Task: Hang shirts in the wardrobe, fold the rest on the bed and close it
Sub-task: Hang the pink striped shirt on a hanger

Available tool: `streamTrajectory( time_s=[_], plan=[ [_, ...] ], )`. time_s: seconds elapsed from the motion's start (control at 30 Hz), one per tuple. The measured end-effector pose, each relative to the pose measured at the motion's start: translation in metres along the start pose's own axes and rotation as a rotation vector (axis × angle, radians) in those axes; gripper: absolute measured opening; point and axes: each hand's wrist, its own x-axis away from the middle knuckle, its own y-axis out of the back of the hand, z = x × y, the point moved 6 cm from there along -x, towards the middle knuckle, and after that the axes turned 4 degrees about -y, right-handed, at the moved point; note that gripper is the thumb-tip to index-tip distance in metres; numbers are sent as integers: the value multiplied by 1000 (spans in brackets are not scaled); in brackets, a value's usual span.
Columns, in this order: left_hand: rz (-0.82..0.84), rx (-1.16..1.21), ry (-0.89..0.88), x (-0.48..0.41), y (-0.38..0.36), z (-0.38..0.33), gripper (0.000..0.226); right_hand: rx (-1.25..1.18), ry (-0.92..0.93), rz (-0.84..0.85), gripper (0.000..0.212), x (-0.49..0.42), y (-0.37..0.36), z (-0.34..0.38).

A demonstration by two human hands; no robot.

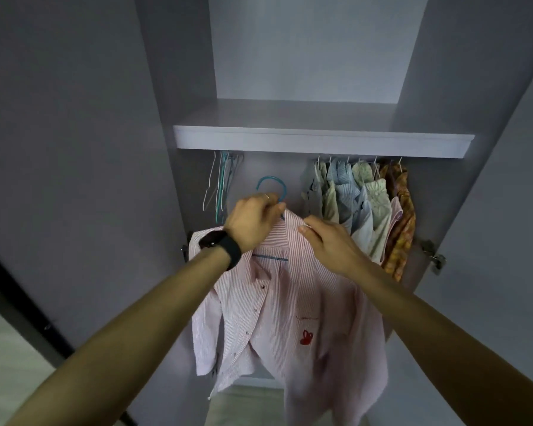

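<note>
A pink-and-white striped shirt (pixel 293 309) with a small red emblem on its pocket hangs from a blue hanger (pixel 271 187) in front of the open wardrobe. My left hand (pixel 256 222) grips the shirt's collar at the base of the hanger's hook. My right hand (pixel 330 244) pinches the collar on the other side. The hook sits below the shelf (pixel 320 139), apart from the rail, which the shelf hides. The hanger's bar shows under the open collar.
Several shirts (pixel 370 210) hang at the right of the rail, several empty hangers (pixel 222 182) at the left, with a gap between. The wardrobe doors (pixel 59 149) stand open on both sides. A door hinge (pixel 433 256) juts out at the right.
</note>
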Motion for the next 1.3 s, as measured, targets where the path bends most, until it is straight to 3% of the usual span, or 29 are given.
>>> streamTrajectory(
  time_s=[0.17, 0.37, 0.6, 0.67, 0.73, 0.8, 0.9, 1.0, 1.1, 1.23, 1.3],
  plan=[
    [-176, -16, -12, -6, -5, -12, 19, -21, -6, -7, 24, 8, 15, -11],
    [-155, -228, -185, -16, -14, -34, 20, -5, -46, -25, 26, 22, 30, -29],
    [-67, -260, -296, -21, -29, -47, 16, -210, -426, 95, 30, 38, 29, -72],
    [-86, -211, -283, -24, -23, -44, 15, -156, -506, 79, 32, 45, 36, -86],
    [-101, -191, -239, -27, -17, -36, 14, -11, -495, 86, 29, 52, 40, -92],
    [-77, -216, -240, -30, -15, -31, 14, -57, -462, 12, 16, 55, 41, -84],
    [-44, -249, -262, -32, -23, -34, 16, -183, -315, -91, 31, 40, 41, -51],
    [-33, -327, -277, -27, -35, -37, 19, -24, -136, -101, 25, 27, 36, -29],
    [-65, -365, -271, -23, -37, -33, 17, 29, -114, -114, 21, 27, 33, -29],
    [-15, -396, -245, -18, -41, -21, 19, -42, -131, -328, 13, 22, 51, -32],
    [-34, -403, -234, -16, -39, -17, 21, -29, -143, -231, 18, 19, 49, -33]
  ],
)
